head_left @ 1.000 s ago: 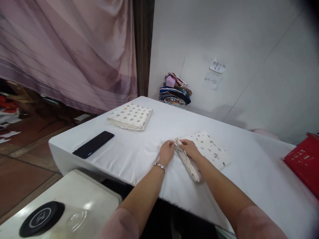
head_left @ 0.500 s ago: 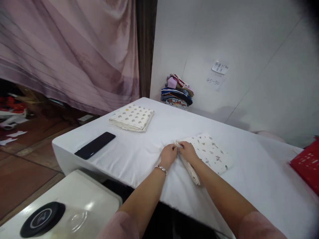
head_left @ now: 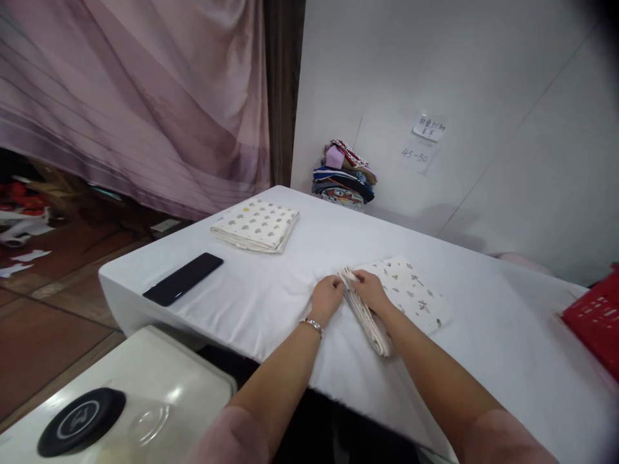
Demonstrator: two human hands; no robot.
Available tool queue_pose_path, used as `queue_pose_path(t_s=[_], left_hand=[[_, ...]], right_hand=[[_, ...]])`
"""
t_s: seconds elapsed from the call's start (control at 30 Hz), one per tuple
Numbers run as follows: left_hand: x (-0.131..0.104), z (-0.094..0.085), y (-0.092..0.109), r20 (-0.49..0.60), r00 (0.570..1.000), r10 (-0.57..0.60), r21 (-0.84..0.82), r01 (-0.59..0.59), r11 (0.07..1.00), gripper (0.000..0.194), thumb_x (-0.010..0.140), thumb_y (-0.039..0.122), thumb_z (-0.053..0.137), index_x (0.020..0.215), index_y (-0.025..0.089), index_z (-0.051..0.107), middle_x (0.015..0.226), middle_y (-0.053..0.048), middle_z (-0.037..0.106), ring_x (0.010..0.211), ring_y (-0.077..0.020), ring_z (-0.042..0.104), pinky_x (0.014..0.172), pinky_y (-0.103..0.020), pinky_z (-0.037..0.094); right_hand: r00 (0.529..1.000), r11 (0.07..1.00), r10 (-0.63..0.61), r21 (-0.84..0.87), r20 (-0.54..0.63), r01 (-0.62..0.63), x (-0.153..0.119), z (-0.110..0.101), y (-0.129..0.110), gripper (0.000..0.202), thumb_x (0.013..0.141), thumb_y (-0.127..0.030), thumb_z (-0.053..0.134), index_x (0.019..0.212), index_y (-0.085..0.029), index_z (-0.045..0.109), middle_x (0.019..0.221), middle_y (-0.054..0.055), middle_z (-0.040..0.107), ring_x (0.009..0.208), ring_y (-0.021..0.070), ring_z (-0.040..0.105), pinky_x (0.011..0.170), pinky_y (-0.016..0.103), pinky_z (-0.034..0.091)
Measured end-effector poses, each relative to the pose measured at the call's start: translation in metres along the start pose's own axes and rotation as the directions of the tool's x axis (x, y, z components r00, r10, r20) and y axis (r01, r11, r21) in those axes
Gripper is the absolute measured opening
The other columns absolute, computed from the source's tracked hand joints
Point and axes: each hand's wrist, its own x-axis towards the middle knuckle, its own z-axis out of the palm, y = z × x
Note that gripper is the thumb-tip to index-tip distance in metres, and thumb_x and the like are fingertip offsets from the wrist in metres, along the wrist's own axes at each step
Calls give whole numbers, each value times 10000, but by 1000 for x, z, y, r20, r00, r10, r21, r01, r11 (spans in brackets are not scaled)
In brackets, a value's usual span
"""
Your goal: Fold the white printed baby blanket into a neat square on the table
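A folded white cloth (head_left: 409, 290) printed with small leaves and dragonflies lies on the white-covered table (head_left: 483, 283). Its layered near-left edge is raised and bunched toward me. My right hand (head_left: 371, 293) is closed on the upper end of those layers, thumb and fingers pinching them. Beside it on the left, my left hand (head_left: 327, 298) has its fingers curled together at the corner of the same edge; its fingertips are partly hidden. A bracelet circles my left wrist. Farther left rests another folded cloth (head_left: 258, 224), white with grey mushroom-like prints.
A black phone (head_left: 184, 278) lies near the table's left edge. A pile of folded fabrics (head_left: 343, 174) stands behind the table by the wall. At far right is a red basket (head_left: 594, 322). A white surface with a black round object (head_left: 81, 420) sits at lower left.
The bunched edge of the printed cloth has opened slightly wider. My right hand has shifted a little up and right, parting slightly from my left hand.
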Motion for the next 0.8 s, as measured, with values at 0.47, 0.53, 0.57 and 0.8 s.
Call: queue_pose_path(t_s=[0.47, 0.53, 0.57, 0.8], left_hand=[[-1, 0, 1, 17, 1000, 9, 82, -10, 997, 172, 788, 184, 479, 758, 191, 649, 822, -37, 671, 764, -154, 580, 684, -253, 399], [0, 1, 0, 42, 999, 22, 83, -25, 996, 188, 793, 191, 472, 760, 201, 658, 825, -33, 673, 769, -158, 582, 692, -257, 402], [0, 1, 0, 47, 999, 25, 73, -28, 997, 194, 797, 197, 470, 770, 203, 661, 831, -32, 673, 776, -158, 582, 699, -258, 404], [1, 3, -2, -19, 996, 91, -28, -91, 995, 335, 833, 233, 475, 1152, 205, 573, 1029, -46, 616, 822, -133, 571, 770, -242, 429]], right_hand=[[996, 959, -80, -276, -32, 68, 0, 11, -8, 317, 712, -119, 494, 983, -180, 647, 1010, 65, 653, 955, 194, 559, 863, 297, 398], [996, 956, -92, -279, -13, 85, 1, 12, -9, 305, 729, -128, 495, 988, -179, 648, 1016, 68, 650, 960, 193, 558, 863, 295, 399], [995, 955, -96, -282, 6, 94, 1, 11, -10, 301, 735, -131, 496, 990, -177, 650, 1018, 71, 649, 963, 195, 558, 863, 297, 399], [980, 992, -100, -64, 174, 113, -4, -3, -6, 286, 781, -213, 517, 1029, -215, 660, 954, 22, 679, 870, 179, 590, 819, 302, 432]])
